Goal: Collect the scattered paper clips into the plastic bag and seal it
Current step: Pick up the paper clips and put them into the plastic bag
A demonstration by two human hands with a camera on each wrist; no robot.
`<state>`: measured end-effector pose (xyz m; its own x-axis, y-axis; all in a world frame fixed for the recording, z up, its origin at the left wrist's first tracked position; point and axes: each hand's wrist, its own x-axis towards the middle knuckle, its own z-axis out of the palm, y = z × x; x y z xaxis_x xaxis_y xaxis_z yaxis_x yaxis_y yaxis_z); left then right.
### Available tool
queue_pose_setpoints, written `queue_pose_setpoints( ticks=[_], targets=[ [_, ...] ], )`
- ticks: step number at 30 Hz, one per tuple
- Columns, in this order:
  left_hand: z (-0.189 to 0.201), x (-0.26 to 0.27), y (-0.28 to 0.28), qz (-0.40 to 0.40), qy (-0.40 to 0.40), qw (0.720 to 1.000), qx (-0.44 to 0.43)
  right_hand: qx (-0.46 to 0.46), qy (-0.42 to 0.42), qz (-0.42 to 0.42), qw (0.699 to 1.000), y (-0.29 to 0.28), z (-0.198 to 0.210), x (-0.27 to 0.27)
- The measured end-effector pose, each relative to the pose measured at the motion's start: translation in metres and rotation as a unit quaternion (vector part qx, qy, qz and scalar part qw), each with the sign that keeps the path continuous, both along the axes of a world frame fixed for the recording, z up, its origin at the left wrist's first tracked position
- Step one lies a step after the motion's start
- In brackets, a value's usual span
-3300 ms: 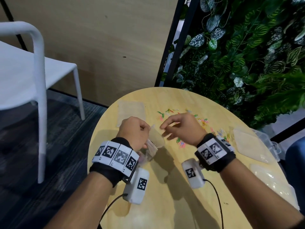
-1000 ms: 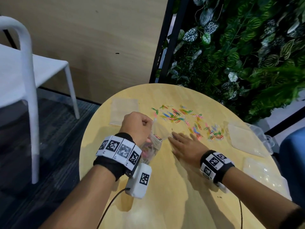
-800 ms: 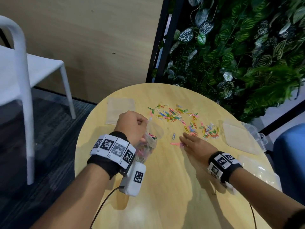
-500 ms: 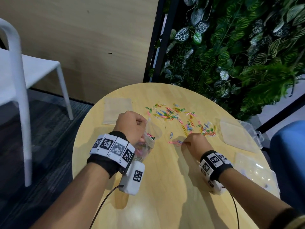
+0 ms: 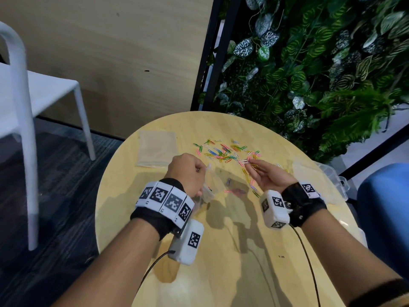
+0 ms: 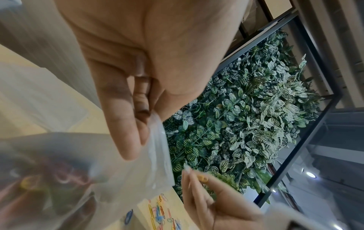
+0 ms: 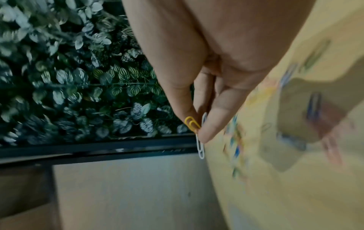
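Observation:
My left hand (image 5: 188, 171) grips the rim of a clear plastic bag (image 5: 207, 191) above the round wooden table (image 5: 221, 251); in the left wrist view the bag (image 6: 118, 171) hangs below my fingers (image 6: 126, 124) with coloured clips inside. My right hand (image 5: 265, 173), raised palm up just right of the bag, pinches a yellow and a white paper clip (image 7: 194, 124) between thumb and fingers. Many coloured paper clips (image 5: 223, 152) lie scattered across the table beyond both hands, and a few (image 5: 234, 191) lie between my wrists.
An empty clear bag (image 5: 157, 149) lies flat at the table's far left. Clear plastic boxes (image 5: 321, 180) sit at the right edge. A white chair (image 5: 26, 107) stands left of the table; a plant wall (image 5: 321, 63) rises behind it. A blue seat (image 5: 387, 218) is at right.
My right hand has lifted off the table, turned palm up and moved toward the bag with picked-up clips. The left hand keeps holding the bag in place.

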<state>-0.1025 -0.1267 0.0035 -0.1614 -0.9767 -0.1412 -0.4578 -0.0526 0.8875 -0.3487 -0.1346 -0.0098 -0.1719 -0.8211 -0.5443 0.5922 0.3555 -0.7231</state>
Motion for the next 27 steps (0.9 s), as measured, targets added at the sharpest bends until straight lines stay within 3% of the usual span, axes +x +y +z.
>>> queue_pose_setpoints(
  ticks=[2, 4, 6, 8, 9, 11, 12, 13, 15, 18, 21, 23, 25, 27],
  targets=[
    [-0.001, -0.001, 0.001, -0.005, 0.000, 1.000, -0.001, -0.027, -0.051, 0.019, 0.998, 0.010, 0.014, 0.032],
    [-0.001, -0.001, 0.003, -0.005, 0.001, 1.000, -0.005, -0.033, -0.028, 0.077, 0.996, 0.023, 0.019, 0.062],
    [-0.002, 0.001, 0.003, -0.002, 0.003, 1.000, -0.007, -0.048, 0.053, 0.133, 0.989, 0.033, 0.014, 0.086],
    [-0.002, 0.003, 0.002, 0.003, 0.005, 1.000, -0.003, -0.073, 0.203, 0.170, 0.962, 0.040, 0.007, 0.101],
    [-0.001, 0.004, 0.002, 0.006, 0.008, 1.000, 0.000, -0.094, 0.317, 0.185, 0.926, 0.042, 0.002, 0.104],
    [-0.002, 0.007, 0.001, 0.012, 0.015, 1.000, 0.007, -0.146, 0.531, 0.220, 0.805, 0.043, -0.002, 0.107],
    [-0.002, 0.009, 0.001, 0.017, 0.019, 1.000, 0.010, -0.171, 0.591, 0.232, 0.754, 0.043, -0.001, 0.108],
    [-0.002, 0.011, 0.001, 0.021, 0.021, 0.999, 0.011, -0.190, 0.617, 0.241, 0.725, 0.044, 0.003, 0.108],
    [-0.001, 0.016, 0.001, 0.028, 0.023, 0.999, 0.010, -0.221, 0.612, 0.243, 0.719, 0.045, 0.011, 0.105],
    [0.002, 0.025, -0.002, 0.033, 0.028, 0.999, 0.003, -0.243, 0.574, 0.169, 0.763, 0.039, 0.020, 0.085],
    [0.003, 0.030, -0.005, 0.037, 0.027, 0.999, -0.005, -0.160, 0.617, 0.120, 0.761, 0.029, 0.005, 0.041],
    [0.004, 0.032, -0.006, 0.041, 0.029, 0.999, -0.006, -0.009, 0.655, 0.169, 0.737, 0.028, -0.013, 0.008],
    [0.004, 0.034, -0.007, 0.045, 0.031, 0.998, -0.006, 0.142, 0.669, 0.247, 0.686, 0.034, -0.030, -0.013],
    [0.005, 0.034, -0.008, 0.047, 0.022, 0.999, -0.017, 0.202, 0.705, 0.295, 0.613, 0.038, -0.042, -0.017]
  ],
)
